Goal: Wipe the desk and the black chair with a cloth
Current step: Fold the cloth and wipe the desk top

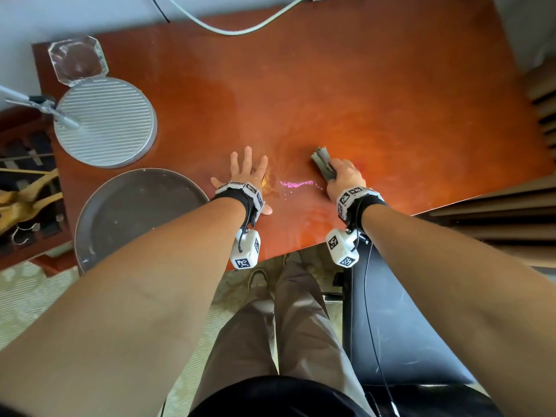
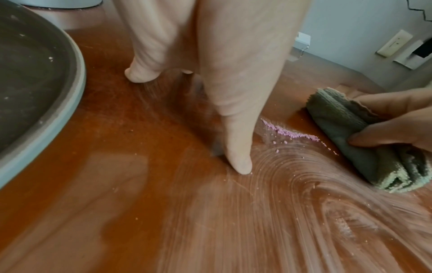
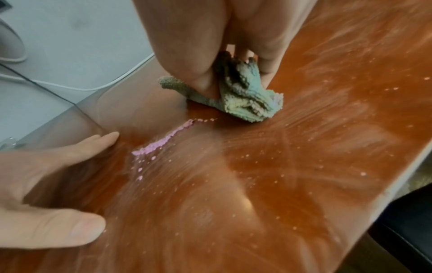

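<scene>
My right hand (image 1: 343, 174) grips a folded grey-green cloth (image 1: 322, 162) and presses it on the reddish-brown desk (image 1: 361, 94) near the front edge. The cloth (image 3: 245, 96) bulges out under my fingers; from the left wrist the cloth (image 2: 364, 140) lies at the right. A line of pink powder (image 1: 296, 184) lies between my hands, with pale smear arcs around it (image 2: 292, 134). My left hand (image 1: 248, 173) lies flat on the desk with fingers spread, holding nothing. The black chair (image 1: 397, 311) stands below the desk edge under my right forearm.
A dark round tray (image 1: 135, 212) overhangs the front left of the desk. Behind it sit a ribbed silver lamp base (image 1: 105, 121) and a clear glass dish (image 1: 76, 60). A white cable (image 1: 240, 28) runs along the far edge. Wooden slats (image 1: 541, 100) stand at the right.
</scene>
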`<state>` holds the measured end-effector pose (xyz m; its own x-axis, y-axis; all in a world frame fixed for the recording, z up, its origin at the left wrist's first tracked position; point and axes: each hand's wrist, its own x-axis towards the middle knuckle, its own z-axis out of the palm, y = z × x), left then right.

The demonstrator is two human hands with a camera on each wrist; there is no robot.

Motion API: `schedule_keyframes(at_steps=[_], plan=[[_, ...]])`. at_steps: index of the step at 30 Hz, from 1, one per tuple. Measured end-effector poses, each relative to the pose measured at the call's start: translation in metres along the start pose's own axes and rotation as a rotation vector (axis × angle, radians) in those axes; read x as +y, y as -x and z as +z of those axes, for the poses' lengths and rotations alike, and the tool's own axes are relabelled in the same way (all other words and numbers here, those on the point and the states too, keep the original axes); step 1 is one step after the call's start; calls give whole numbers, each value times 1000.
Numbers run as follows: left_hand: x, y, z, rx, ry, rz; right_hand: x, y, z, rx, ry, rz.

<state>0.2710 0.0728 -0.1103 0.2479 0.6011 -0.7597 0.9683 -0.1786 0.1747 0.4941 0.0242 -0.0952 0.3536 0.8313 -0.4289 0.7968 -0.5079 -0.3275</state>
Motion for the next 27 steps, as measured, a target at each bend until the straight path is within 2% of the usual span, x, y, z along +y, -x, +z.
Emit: schedule_keyframes(at_steps=[8,15,18,23,27], plan=[[0,-3,-1,-3,-24,-1,-42,14,21,-137,50,-224],[1,2,-4,-7,-8,1,-46,9,20,-260,169,-360],[-2,4,-1,13,9,21,-41,6,17,-193,79,-309],[-12,12,1,28,9,58,-33,-13,4,64,-27,-157],[-14,20,7,34,17,39,-40,-26,5,-14,75,-137]])
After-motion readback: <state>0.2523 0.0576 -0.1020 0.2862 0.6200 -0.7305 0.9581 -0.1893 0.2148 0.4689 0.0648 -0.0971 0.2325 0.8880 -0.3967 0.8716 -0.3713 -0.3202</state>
